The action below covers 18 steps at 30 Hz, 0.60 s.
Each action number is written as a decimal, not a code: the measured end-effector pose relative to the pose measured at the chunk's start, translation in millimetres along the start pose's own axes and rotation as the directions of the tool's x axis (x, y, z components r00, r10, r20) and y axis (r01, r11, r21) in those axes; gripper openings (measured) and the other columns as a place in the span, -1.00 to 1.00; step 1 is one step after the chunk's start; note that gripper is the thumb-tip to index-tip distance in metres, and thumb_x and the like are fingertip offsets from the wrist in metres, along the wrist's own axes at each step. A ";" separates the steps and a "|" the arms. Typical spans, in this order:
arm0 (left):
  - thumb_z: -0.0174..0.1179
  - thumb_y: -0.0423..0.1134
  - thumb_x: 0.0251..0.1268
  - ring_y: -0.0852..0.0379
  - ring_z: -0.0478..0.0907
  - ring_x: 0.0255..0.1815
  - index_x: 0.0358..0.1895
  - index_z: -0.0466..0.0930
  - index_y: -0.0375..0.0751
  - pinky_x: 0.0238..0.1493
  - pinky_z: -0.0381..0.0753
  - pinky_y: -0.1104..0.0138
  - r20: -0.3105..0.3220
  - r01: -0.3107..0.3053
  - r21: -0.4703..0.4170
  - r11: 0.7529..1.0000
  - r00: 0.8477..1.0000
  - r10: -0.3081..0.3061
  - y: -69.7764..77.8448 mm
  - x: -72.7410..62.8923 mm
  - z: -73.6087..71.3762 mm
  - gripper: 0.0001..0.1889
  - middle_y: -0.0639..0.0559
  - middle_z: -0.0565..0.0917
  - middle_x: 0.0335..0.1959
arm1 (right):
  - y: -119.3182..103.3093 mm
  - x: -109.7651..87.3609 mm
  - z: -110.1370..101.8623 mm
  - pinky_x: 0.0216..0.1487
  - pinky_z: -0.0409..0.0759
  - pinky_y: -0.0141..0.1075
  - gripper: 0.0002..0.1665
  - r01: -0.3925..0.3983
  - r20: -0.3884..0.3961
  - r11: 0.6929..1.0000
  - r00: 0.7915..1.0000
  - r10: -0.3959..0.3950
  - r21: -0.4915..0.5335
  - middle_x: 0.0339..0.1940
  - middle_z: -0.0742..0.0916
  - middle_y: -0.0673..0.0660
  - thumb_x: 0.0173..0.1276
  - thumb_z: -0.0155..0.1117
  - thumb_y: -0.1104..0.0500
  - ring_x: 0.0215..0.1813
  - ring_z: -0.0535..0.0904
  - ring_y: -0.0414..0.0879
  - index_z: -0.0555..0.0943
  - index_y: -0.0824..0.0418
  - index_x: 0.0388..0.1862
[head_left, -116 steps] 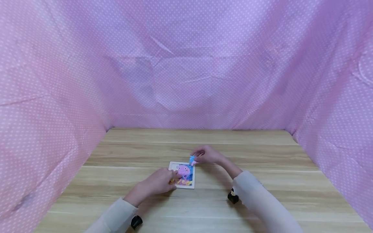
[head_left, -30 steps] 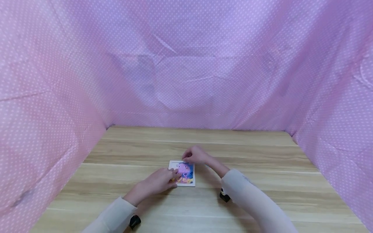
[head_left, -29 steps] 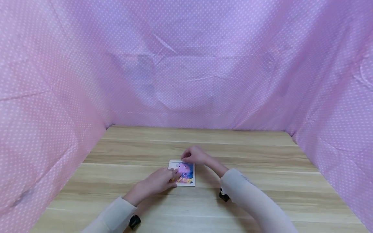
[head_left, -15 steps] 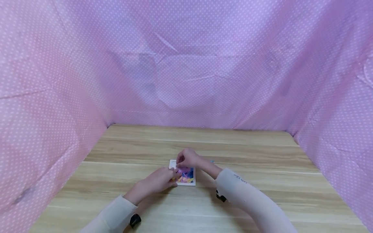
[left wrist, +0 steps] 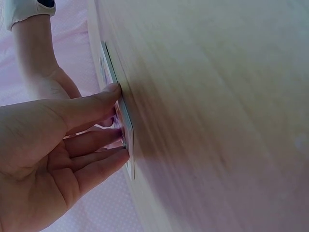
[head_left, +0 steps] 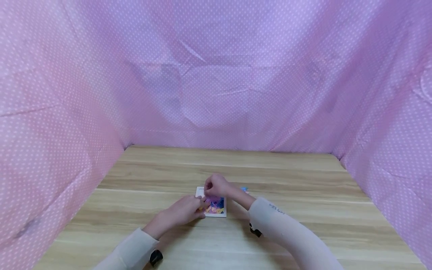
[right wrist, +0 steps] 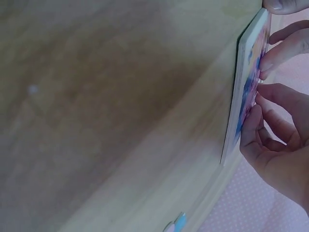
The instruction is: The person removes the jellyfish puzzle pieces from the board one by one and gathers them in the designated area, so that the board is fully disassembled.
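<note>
On the far left hangs a pink cloth (head_left: 50, 112), thin and creased, with small white dots; it also closes the far and right sides of the wooden tabletop (head_left: 209, 247), which is pale, smooth and striped with grain. At the near left is a light-coloured sleeve (head_left: 135, 249), and a small black object (head_left: 156, 257) is beside its cuff. From this sleeve comes the left hand (head_left: 183, 210). Its fingers are extended, not clenched; their tips press on the picture, and the thumb touches the near edge of the board.

This flat, square puzzle board (head_left: 216, 215) lies in the middle of the tabletop, with a white border and a printed picture in purple, dark blue and yellow. Over its far part is the right hand (head_left: 217, 184), with bent fingers and the tips at the picture surface; I cannot tell whether they pinch something. To the right, beyond the forearm, lies a small loose piece (head_left: 244, 189), blue and pink. Then comes the right sleeve (head_left: 290, 232), of plain pale fabric with dark lettering.
</note>
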<state>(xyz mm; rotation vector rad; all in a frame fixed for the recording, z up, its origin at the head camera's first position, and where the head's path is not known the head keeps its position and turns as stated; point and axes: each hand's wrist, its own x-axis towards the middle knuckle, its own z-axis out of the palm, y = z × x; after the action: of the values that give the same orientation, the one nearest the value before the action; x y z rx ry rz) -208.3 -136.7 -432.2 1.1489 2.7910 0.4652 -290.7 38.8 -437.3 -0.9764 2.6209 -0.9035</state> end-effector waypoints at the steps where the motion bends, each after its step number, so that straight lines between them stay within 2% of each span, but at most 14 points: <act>1: 0.39 -0.21 0.28 0.32 0.37 -0.54 0.07 0.72 -0.26 -0.45 0.43 0.46 -0.001 -0.003 0.005 1.000 1.000 0.003 0.2 -0.2 0.1 -0.66 -0.15 0.75 -0.11 | 0.0 0.0 0.8 -0.36 0.52 -0.49 -0.91 0.002 -0.002 1.000 1.000 -0.002 -0.005 -0.55 0.68 -0.03 0.20 0.40 0.40 -0.47 0.49 -0.29 0.71 0.28 -0.47; 9: 0.40 -0.23 0.27 0.34 0.42 -0.46 0.07 0.72 -0.28 -0.39 0.46 0.47 -0.007 -0.014 -0.014 1.000 1.000 0.014 0.3 -0.5 2.0 -0.66 -0.08 0.75 -0.12 | -2.4 2.8 5.3 -0.44 0.47 -0.50 -0.82 -0.064 -0.008 0.997 0.998 0.064 -0.044 -0.63 0.63 -0.10 0.21 0.42 0.33 -0.53 0.47 -0.30 0.68 0.17 -0.56; 12: 0.41 -0.25 0.25 0.33 0.38 -0.50 0.00 0.75 -0.29 -0.44 0.44 0.46 -0.012 -0.014 -0.030 0.999 1.000 0.014 1.0 0.0 1.7 -0.71 0.04 0.70 -0.32 | -2.9 3.4 4.6 -0.45 0.46 -0.49 -0.81 -0.063 0.009 0.997 0.998 0.063 -0.039 -0.62 0.62 -0.09 0.22 0.40 0.34 -0.53 0.46 -0.29 0.66 0.17 -0.56; 14: 0.41 -0.25 0.25 0.33 0.35 -0.51 -0.04 0.75 -0.28 -0.45 0.43 0.47 -0.009 -0.010 -0.025 1.000 1.000 0.009 1.5 0.9 0.9 -0.73 0.14 0.59 -0.43 | -2.6 3.6 3.4 -0.43 0.46 -0.49 -0.82 -0.052 0.020 0.998 0.998 0.053 -0.028 -0.60 0.62 -0.08 0.23 0.38 0.35 -0.51 0.46 -0.28 0.66 0.20 -0.55; 18: 0.42 -0.24 0.25 0.33 0.33 -0.53 -0.08 0.76 -0.25 -0.48 0.40 0.47 0.011 0.007 -0.015 1.000 1.000 -0.007 2.2 2.8 -1.9 -0.77 0.22 0.46 -0.50 | 0.2 4.5 0.5 -0.41 0.46 -0.48 -0.85 -0.034 0.035 0.999 0.999 0.034 -0.011 -0.57 0.63 -0.07 0.25 0.35 0.37 -0.48 0.46 -0.28 0.65 0.22 -0.51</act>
<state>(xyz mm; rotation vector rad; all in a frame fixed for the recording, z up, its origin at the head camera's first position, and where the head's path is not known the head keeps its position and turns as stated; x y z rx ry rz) -209.2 -133.8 -429.6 1.1352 2.7767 0.4769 -294.0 35.8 -437.7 -0.9385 2.6075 -0.8580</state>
